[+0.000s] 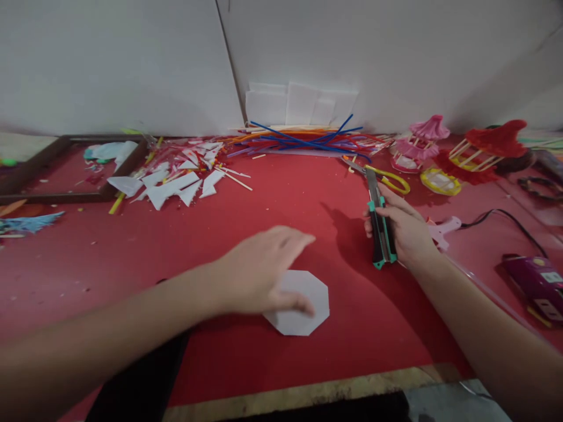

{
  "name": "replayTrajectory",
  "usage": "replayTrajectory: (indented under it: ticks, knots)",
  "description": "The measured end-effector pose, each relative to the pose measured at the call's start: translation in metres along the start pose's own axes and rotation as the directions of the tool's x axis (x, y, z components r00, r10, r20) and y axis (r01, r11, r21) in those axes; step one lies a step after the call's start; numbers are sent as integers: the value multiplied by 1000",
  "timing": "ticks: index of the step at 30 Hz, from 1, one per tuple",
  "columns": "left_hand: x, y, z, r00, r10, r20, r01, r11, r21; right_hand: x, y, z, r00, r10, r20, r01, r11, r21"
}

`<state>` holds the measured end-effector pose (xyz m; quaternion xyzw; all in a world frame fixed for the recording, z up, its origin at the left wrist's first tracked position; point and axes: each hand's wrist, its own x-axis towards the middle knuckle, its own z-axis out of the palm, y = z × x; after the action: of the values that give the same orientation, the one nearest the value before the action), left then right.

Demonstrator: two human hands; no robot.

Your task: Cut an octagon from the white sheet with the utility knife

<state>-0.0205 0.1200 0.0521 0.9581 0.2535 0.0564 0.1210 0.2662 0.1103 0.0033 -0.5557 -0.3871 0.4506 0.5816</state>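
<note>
1. From where I stand, the card (311, 286), a white octagon, lies flat on the red table (246, 369), near the front edge and between the two forearms.
2. The left hand (257, 272) is much the nearer to it. It spreads over the card's far left part, so the card lies below it and reaches out to its right and toward the person.
3. That hand is open, thumb well apart from the fingers, with nothing seen in its grasp. It is blurred, and I cannot tell whether the thumb touches the card or hangs above it.
4. The card is about as broad as it is long, so I make out no clear long axis and no way that it points.
5. The right hand (407, 228) is closed round the cutter (382, 234), up and to the right of the card and apart from it.
6. The cutter's long axis runs from near to far. Its metal end points away from the person and a little left, toward the scissors (398, 181); its butt faces back toward the person.
7. Beyond the left hand lie white scraps (171, 190); beside the right wrist sits the pink glue gun (446, 230).
</note>
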Motion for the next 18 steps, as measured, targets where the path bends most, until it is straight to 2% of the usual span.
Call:
replayTrajectory:
  ticks: [2, 4, 8, 11, 15, 18]
  knots:
    - [-13, 19, 9, 993, 17, 119, -10, 998, -60, -1, -1, 2, 999, 32, -7, -32, 999, 32]
    - [-22, 28, 16, 987, 42, 157, -28, 996, -87, -1, -1, 4, 998, 63, -13, -62, 996, 62]
    - [-29, 27, 26, 996, 45, 82, -39, 996, -81, -2, -2, 7, 996, 91, -15, -90, 992, 84]
    - [-27, 23, 32, 999, 40, 13, -40, 999, -13, -2, -2, 6, 994, 108, -14, -106, 991, 87]
    - [-24, 19, 36, 997, -51, -59, 57, 993, 105, 0, -2, 4, 991, 136, 15, -137, 987, 78]
    - [-25, 17, 37, 993, -62, -102, 75, 989, 128, 2, -1, 3, 987, 152, 46, -155, 986, 68]
